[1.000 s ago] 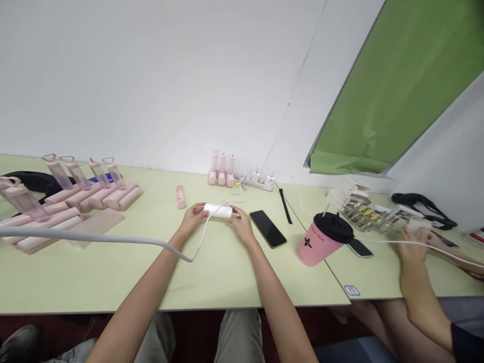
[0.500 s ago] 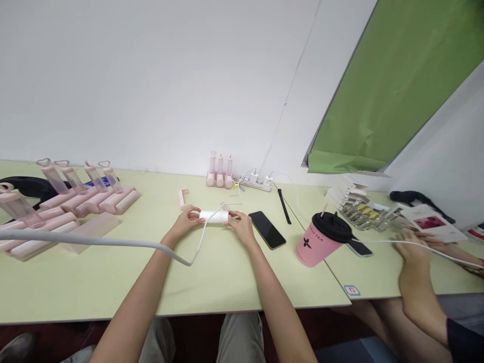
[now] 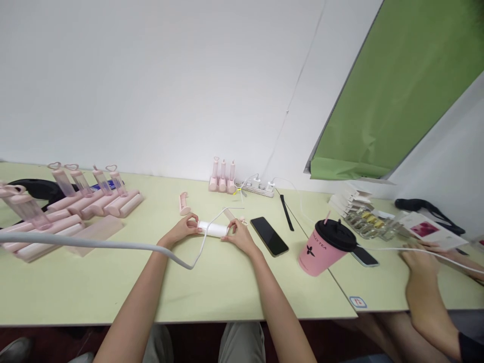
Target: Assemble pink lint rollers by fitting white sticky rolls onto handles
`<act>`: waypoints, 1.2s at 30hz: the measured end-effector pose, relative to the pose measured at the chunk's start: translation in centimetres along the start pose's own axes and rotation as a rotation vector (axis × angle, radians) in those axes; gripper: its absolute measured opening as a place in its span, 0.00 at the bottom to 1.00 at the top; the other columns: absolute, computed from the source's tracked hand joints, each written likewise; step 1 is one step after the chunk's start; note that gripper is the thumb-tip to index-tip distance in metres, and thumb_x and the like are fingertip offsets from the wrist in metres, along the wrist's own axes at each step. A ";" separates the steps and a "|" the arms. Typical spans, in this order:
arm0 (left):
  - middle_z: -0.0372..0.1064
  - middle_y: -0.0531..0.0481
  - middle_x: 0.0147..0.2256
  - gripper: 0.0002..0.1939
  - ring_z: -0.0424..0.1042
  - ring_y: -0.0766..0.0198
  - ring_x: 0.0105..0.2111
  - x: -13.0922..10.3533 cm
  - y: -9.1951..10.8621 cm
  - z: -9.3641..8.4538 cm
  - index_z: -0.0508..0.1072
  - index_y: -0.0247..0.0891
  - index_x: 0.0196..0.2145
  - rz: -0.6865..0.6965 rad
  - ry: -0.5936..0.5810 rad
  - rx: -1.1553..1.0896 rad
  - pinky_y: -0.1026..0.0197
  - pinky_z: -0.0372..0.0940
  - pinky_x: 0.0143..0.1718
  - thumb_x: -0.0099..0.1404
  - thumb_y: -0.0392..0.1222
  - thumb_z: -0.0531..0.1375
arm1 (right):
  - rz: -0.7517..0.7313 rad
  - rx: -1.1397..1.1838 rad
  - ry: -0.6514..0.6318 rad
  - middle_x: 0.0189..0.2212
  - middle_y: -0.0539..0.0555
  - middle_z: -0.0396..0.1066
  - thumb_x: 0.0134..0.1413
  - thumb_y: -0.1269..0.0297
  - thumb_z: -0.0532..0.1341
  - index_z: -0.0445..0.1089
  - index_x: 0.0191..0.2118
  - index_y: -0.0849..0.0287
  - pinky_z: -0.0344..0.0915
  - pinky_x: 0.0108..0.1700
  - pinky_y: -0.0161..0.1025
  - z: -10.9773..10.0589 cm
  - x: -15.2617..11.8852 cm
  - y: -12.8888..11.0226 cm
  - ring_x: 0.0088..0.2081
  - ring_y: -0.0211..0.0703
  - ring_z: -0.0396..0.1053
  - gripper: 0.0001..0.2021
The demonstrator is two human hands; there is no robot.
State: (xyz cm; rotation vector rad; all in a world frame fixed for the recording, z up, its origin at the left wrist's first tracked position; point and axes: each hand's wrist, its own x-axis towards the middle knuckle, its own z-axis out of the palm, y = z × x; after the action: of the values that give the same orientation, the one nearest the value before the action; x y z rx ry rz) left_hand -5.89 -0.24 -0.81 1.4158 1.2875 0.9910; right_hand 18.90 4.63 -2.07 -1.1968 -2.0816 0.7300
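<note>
A white roll (image 3: 215, 229) lies crosswise over the table between my hands. The fingers of my left hand (image 3: 186, 227) are closed on its left end. My right hand (image 3: 239, 234) pinches the opposite end with thumb and fingers. Just beyond my left hand is a separate pink plastic part (image 3: 184, 203) with a rounded base. A pale, translucent piece (image 3: 229, 215) lies behind the roll, partly hidden by my right hand. A white cable (image 3: 204, 242) crosses the view in front of the roll.
Pink rollers with clear handles (image 3: 102, 196) stand at left, several more (image 3: 223, 177) by the wall. A power strip (image 3: 257, 188), black phone (image 3: 269, 236), black strap (image 3: 286, 212) and pink cup (image 3: 321, 247) stand or lie rightward. Another person's hand (image 3: 421, 259) is at far right.
The camera view has shifted slightly, so things sit a little lower. The roll now tilts down to the right, and the translucent piece behind it shows more. Both hands stay on the roll.
</note>
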 end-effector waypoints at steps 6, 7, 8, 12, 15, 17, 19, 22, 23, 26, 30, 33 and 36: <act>0.65 0.48 0.36 0.24 0.66 0.62 0.36 0.3 -1.0 -0.4 0.62 0.35 0.36 0.113 0.267 0.275 0.61 0.61 0.39 0.44 0.49 0.64 | -0.013 0.026 0.000 0.28 0.48 0.64 0.31 0.57 0.69 0.64 0.37 0.61 0.56 0.37 0.34 -0.1 0.2 -0.3 0.32 0.37 0.62 0.24; 0.65 0.48 0.37 0.25 0.66 0.62 0.36 0.2 -1.0 -0.6 0.63 0.35 0.37 0.128 0.295 0.305 0.61 0.61 0.39 0.44 0.49 0.64 | -0.025 0.008 0.004 0.29 0.48 0.65 0.32 0.58 0.69 0.65 0.37 0.60 0.56 0.37 0.34 -0.3 0.1 -0.4 0.32 0.37 0.62 0.23; 0.65 0.48 0.37 0.25 0.65 0.61 0.36 0.1 -1.0 -0.8 0.64 0.35 0.38 0.139 0.309 0.321 0.61 0.60 0.38 0.45 0.50 0.64 | -0.041 -0.020 0.008 0.31 0.48 0.66 0.33 0.58 0.69 0.66 0.38 0.59 0.56 0.37 0.34 -0.5 0.1 -0.5 0.33 0.37 0.62 0.22; 0.66 0.48 0.34 0.22 0.64 0.61 0.33 -0.4 -1.2 -1.5 0.66 0.34 0.36 0.105 0.336 0.418 0.60 0.60 0.37 0.47 0.51 0.62 | -0.124 -0.168 0.009 0.39 0.48 0.67 0.38 0.61 0.68 0.70 0.41 0.54 0.56 0.42 0.35 -1.6 -0.5 -0.7 0.41 0.39 0.62 0.19; 0.65 0.46 0.37 0.20 0.64 0.58 0.37 -0.5 -1.7 -1.9 0.67 0.35 0.37 0.112 0.340 0.530 0.57 0.59 0.40 0.49 0.50 0.60 | -0.173 -0.290 -0.030 0.42 0.48 0.67 0.42 0.63 0.66 0.71 0.43 0.53 0.53 0.48 0.36 -2.5 -0.8 -0.5 0.47 0.40 0.60 0.17; 0.64 0.45 0.40 0.18 0.62 0.55 0.42 -0.5 -2.0 -2.2 0.68 0.37 0.38 0.129 0.367 0.621 0.55 0.58 0.44 0.51 0.49 0.59 | -0.173 -0.341 -0.031 0.44 0.48 0.66 0.41 0.62 0.67 0.72 0.42 0.51 0.52 0.48 0.36 -3.0 -1.0 -0.4 0.48 0.40 0.59 0.17; 0.64 0.45 0.42 0.16 0.61 0.53 0.45 -0.5 -2.2 -2.4 0.69 0.38 0.37 0.127 0.450 0.695 0.53 0.56 0.46 0.54 0.50 0.57 | -0.154 -0.349 0.019 0.45 0.47 0.66 0.41 0.58 0.67 0.71 0.42 0.48 0.51 0.47 0.38 -3.6 -1.0 -0.6 0.47 0.41 0.59 0.18; 0.64 0.44 0.43 0.15 0.61 0.53 0.45 -0.5 -2.1 -2.7 0.69 0.37 0.37 0.159 0.626 0.719 0.51 0.55 0.47 0.60 0.50 0.52 | -0.085 -0.329 0.191 0.42 0.50 0.67 0.50 0.54 0.61 0.72 0.40 0.48 0.50 0.45 0.39 -4.3 -0.9 -1.0 0.45 0.41 0.60 0.11; 0.65 0.44 0.42 0.15 0.62 0.54 0.44 -0.5 -2.0 -2.9 0.69 0.37 0.37 0.181 0.686 0.713 0.51 0.55 0.47 0.61 0.50 0.51 | -0.060 -0.326 0.252 0.40 0.51 0.68 0.54 0.54 0.57 0.73 0.38 0.51 0.50 0.44 0.39 -4.6 -0.9 -1.2 0.44 0.40 0.61 0.11; 0.66 0.45 0.40 0.17 0.63 0.56 0.42 -0.3 -1.8 -3.0 0.64 0.35 0.45 0.271 0.869 0.644 0.53 0.57 0.45 0.63 0.49 0.50 | -0.008 -0.328 0.310 0.36 0.54 0.68 0.58 0.57 0.53 0.73 0.34 0.56 0.51 0.43 0.38 -5.1 -1.1 -1.4 0.41 0.40 0.62 0.14; 0.63 0.42 0.45 0.27 0.62 0.55 0.45 0.2 -1.1 -1.5 0.58 0.34 0.52 0.402 0.993 0.603 0.53 0.58 0.46 0.61 0.53 0.54 | 0.029 -0.406 0.071 0.40 0.51 0.68 0.48 0.53 0.62 0.71 0.41 0.51 0.51 0.44 0.40 -5.0 -1.6 -1.1 0.44 0.43 0.61 0.14; 0.58 0.39 0.51 0.32 0.57 0.52 0.52 0.6 -0.5 1.5 0.56 0.33 0.54 0.584 0.759 0.802 0.50 0.53 0.52 0.58 0.55 0.56 | 0.060 -0.553 -0.049 0.45 0.53 0.65 0.41 0.51 0.66 0.70 0.43 0.53 0.50 0.47 0.45 -4.0 -1.7 -0.8 0.48 0.49 0.57 0.21; 0.50 0.40 0.58 0.33 0.47 0.50 0.59 1.3 -0.4 4.6 0.56 0.37 0.56 0.711 0.399 0.992 0.47 0.45 0.57 0.56 0.53 0.59 | 0.062 -0.575 -0.051 0.46 0.53 0.64 0.42 0.54 0.65 0.71 0.42 0.54 0.50 0.48 0.46 -3.0 -1.7 -0.8 0.50 0.49 0.56 0.18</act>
State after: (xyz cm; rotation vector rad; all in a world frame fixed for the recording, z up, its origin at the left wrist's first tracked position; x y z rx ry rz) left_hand -1.40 0.46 -2.25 2.6642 1.7221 1.1779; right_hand 21.30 3.22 0.08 -1.5582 -2.3902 0.1804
